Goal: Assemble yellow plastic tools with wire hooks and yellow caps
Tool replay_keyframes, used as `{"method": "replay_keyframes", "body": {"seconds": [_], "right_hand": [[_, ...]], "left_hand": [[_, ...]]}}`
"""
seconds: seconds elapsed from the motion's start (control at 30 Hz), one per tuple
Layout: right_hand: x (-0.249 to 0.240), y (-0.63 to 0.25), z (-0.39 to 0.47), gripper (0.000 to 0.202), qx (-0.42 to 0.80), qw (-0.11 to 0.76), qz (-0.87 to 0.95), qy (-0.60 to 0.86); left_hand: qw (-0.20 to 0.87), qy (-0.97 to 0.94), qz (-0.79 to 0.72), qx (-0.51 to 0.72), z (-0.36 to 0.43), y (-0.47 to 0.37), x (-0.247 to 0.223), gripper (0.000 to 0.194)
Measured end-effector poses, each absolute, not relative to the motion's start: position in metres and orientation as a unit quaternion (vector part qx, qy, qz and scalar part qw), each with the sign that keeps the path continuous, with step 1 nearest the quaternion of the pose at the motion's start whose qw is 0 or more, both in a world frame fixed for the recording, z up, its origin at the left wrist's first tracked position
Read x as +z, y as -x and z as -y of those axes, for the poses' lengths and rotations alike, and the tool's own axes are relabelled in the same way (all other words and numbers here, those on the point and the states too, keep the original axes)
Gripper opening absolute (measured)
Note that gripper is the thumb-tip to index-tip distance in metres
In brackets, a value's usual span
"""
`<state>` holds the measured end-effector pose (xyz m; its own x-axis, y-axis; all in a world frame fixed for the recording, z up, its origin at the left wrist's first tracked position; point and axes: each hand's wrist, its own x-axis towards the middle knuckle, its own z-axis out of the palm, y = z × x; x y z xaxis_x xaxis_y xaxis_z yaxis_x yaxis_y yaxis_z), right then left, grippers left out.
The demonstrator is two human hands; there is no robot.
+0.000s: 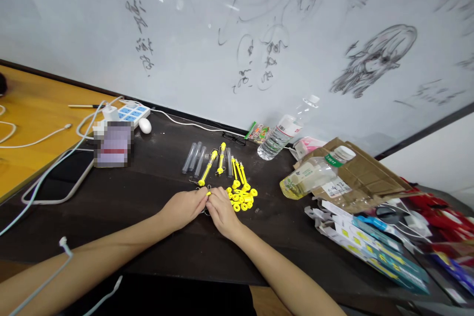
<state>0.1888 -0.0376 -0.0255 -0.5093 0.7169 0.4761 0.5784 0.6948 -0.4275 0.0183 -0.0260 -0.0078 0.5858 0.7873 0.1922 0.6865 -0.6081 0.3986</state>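
Observation:
My left hand [185, 209] and my right hand [222, 210] meet fingertip to fingertip over the dark table. Both are closed on a small yellow part with a wire hook [209, 193], mostly hidden by the fingers. Just beyond them lie two yellow spring scales [208, 168] with clear bodies and metal hooks. Several clear plastic tubes [193, 158] rest to their left, and another clear tube [229, 163] is on their right. Yellow rods [239, 173] point away from me. Loose yellow rings and caps [242, 200] are heaped beside my right hand.
A water bottle [281, 133], a snack packet [256, 132] and glasses [234, 138] stand or lie near the whiteboard. On the right are a tilted drink bottle [314, 173], cardboard [365, 170] and an opened box [370, 247]. A phone [61, 176], cables and a power strip [134, 112] occupy the left.

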Motion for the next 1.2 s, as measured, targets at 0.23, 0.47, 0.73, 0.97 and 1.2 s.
{"method": "replay_keyframes", "body": {"seconds": [0.23,0.47,0.73,0.97,1.2], "right_hand": [[-0.026,-0.189,0.035,0.032,0.132,0.333,0.855,0.375],[-0.022,-0.186,0.038,0.03,0.177,0.38,0.828,0.372],[-0.015,-0.184,0.04,0.026,0.31,0.417,0.774,0.361],[-0.006,-0.186,0.036,0.033,0.308,0.463,0.73,0.397],[-0.006,-0.191,0.033,0.047,0.511,0.394,0.66,0.385]], "left_hand": [[0.313,-0.836,-0.361,0.27,0.022,-0.018,-0.008,0.03],[0.236,-0.866,-0.375,0.233,0.025,-0.015,-0.001,0.016],[0.148,-0.9,-0.366,0.183,0.018,-0.009,-0.003,0.022],[0.132,-0.917,-0.329,0.182,0.017,-0.012,-0.007,0.031],[0.234,-0.919,-0.254,0.19,0.029,-0.017,-0.009,0.032]]}}
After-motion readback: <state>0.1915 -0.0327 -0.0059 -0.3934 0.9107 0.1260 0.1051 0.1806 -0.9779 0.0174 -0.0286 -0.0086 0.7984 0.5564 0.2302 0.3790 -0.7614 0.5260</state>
